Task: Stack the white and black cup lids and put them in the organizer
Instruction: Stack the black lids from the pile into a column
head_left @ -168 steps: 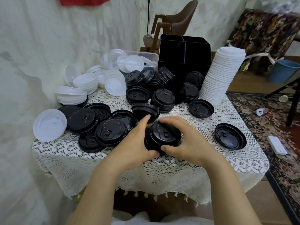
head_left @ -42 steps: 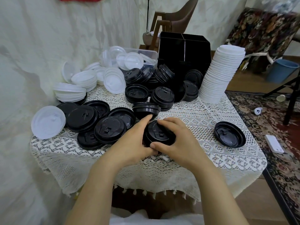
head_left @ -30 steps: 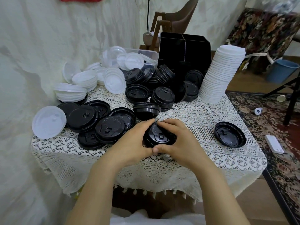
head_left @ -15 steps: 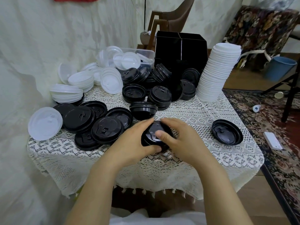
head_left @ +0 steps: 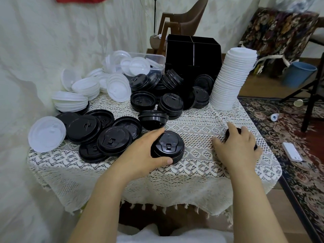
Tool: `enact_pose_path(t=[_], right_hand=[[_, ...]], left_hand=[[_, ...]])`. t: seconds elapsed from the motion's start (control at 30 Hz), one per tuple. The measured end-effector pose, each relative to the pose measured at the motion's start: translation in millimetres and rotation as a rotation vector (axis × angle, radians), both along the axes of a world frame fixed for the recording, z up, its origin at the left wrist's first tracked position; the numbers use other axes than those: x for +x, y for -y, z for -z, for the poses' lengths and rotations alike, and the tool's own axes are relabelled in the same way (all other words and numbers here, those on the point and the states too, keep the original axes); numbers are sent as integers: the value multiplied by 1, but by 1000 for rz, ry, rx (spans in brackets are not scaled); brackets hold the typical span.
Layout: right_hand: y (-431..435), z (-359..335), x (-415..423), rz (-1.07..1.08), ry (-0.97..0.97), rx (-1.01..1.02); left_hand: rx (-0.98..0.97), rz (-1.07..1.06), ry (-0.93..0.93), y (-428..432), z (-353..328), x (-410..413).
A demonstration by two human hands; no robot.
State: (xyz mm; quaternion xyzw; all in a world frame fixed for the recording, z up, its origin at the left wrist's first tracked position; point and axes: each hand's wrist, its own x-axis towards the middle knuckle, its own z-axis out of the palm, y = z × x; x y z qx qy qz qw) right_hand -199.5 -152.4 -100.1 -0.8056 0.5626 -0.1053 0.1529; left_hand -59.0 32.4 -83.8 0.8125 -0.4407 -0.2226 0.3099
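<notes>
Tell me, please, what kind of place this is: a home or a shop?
Probably a room in a home, not a shop: a lace tablecloth, a patterned carpet on the floor and a floral-covered seat behind.

A home living room (rather cluttered): lace tablecloth, patterned rug, wooden armchair, floral-draped seat.

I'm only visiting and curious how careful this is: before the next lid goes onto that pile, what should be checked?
1. Left hand grips the black lid stack: ok.
2. Stack rests on the tablecloth: ok.
3. Right hand has hold of the lone black lid: cannot tell, hand covers it.
4. Organizer upright at the back: ok.
5. Room inside the organizer: cannot tell.
</notes>
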Motion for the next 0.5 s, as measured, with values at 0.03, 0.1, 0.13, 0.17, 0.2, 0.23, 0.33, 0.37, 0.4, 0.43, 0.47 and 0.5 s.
enact_pose_path(t=[0.03, 0.1, 0.13, 0.17, 0.2, 0.23, 0.33, 0.37, 0.4, 0.43, 0.47, 0.5], right_hand=[[-1, 0, 1, -13, 14, -7], [-3, 0, 2, -39, 32, -24], [-4, 0, 3, -50, 39, -35], [-5, 0, 3, -62, 50, -47], [-5, 0, 4, -80, 69, -56], [-5, 1, 5, -100, 94, -52], [-7, 4, 10, -169, 141, -26], [-7, 6, 12, -197, 139, -47], [-8, 9, 14, -222, 143, -75], [-8, 10, 15, -236, 158, -94], [-8, 9, 15, -246, 180, -105], [-9, 9, 16, -252, 199, -121]], left_hand=[[-4, 1, 0, 0, 0, 0], [-9, 1, -2, 0, 0, 0], [-9, 0, -3, 0, 0, 0], [-8, -1, -4, 0, 0, 0], [-5, -2, -7, 0, 0, 0], [-4, -2, -9, 0, 0, 0], [-4, 2, -5, 0, -1, 0], [-2, 3, -3, 0, -1, 0], [-2, 4, -2, 0, -1, 0], [-3, 6, -3, 0, -1, 0], [-5, 7, -3, 0, -1, 0], [-6, 8, -4, 0, -1, 0]])
